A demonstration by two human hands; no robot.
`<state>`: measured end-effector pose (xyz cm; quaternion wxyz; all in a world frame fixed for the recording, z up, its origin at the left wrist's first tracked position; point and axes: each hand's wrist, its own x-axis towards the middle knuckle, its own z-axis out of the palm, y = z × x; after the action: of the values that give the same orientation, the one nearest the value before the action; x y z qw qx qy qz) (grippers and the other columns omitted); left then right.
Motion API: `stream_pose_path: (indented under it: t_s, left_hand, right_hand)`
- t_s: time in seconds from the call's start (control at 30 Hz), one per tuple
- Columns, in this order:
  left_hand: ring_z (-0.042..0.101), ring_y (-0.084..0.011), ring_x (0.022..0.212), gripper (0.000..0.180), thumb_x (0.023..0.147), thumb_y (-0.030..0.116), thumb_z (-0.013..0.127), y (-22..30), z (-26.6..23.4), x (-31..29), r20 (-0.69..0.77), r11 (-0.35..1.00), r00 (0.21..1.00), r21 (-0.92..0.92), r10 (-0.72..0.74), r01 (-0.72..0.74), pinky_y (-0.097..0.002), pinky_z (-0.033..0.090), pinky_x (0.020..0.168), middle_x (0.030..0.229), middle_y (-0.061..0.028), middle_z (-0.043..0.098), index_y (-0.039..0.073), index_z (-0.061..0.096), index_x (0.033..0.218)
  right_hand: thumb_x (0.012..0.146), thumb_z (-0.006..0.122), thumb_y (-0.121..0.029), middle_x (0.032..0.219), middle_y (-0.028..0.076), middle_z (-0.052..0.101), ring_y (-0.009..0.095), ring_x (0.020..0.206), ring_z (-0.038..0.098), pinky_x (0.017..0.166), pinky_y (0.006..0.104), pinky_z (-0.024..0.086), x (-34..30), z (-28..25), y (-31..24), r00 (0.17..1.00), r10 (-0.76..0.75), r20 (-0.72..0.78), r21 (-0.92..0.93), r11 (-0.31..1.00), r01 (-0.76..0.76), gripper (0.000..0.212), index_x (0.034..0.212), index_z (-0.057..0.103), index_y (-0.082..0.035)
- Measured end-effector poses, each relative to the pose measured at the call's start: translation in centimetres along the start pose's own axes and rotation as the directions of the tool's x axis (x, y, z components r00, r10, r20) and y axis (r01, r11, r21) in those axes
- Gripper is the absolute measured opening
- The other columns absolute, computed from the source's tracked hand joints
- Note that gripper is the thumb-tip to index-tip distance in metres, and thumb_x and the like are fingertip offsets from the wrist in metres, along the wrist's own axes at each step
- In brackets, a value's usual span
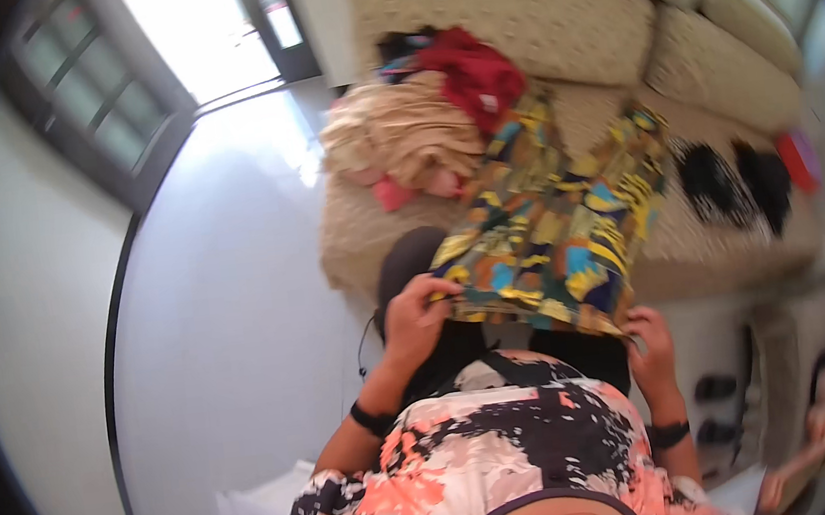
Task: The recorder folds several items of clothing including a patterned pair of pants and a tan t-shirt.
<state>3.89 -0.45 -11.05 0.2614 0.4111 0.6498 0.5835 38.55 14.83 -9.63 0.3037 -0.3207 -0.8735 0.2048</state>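
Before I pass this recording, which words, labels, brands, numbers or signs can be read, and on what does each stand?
None can be read.
Red garment: one small pale mark, too blurred to tell whether it is lettering.
Patterned garment: yellow marks in the print, too blurred to tell whether any are letters.

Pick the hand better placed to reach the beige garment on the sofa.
Left, likely: the left hand is nearer the beige garment; the right hand is farther right. Both hold the patterned garment, so either must first let go.
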Motion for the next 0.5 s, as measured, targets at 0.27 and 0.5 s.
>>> stream_pose_path:
  t_s: [0.27, 0.5]
  left_hand:
    - [0.059, -0.013, 0.101, 0.021, 0.085, -0.012, 0.053, -2.5, -1.3, -0.8, -0.097, 0.993, 0.99, -0.064, -0.101, 0.095, -0.0242, 0.041, 0.097, 0.106, -0.0063, 0.061, -0.001, 0.065, 0.098]
    - [0.057, -0.0104, 0.098, 0.02, 0.087, -0.013, 0.052, -2.6, -0.4, -0.4, -0.049, 0.978, 0.987, -0.149, -0.156, 0.147, -0.0225, 0.042, 0.091, 0.106, -0.0044, 0.059, -0.001, 0.065, 0.097]
  right_hand:
    - [0.076, 0.066, 0.004, 0.111, 0.013, 0.061, 0.034, 0.106, 0.059, 0.093, 0.0388, 0.048, -0.5, 0.6, 0.7, 0.978, 0.207, 0.016, 0.233, 0.951, -0.205, 0.024, 0.098, 0.063, -0.004]
    - [0.075, 0.065, 0.003, 0.11, 0.014, 0.059, 0.033, 0.102, 0.059, 0.089, 0.0389, 0.048, -1.7, 1.0, 1.8, 0.941, 0.339, 0.007, 0.241, 0.913, -0.33, 0.023, 0.097, 0.062, -0.003]
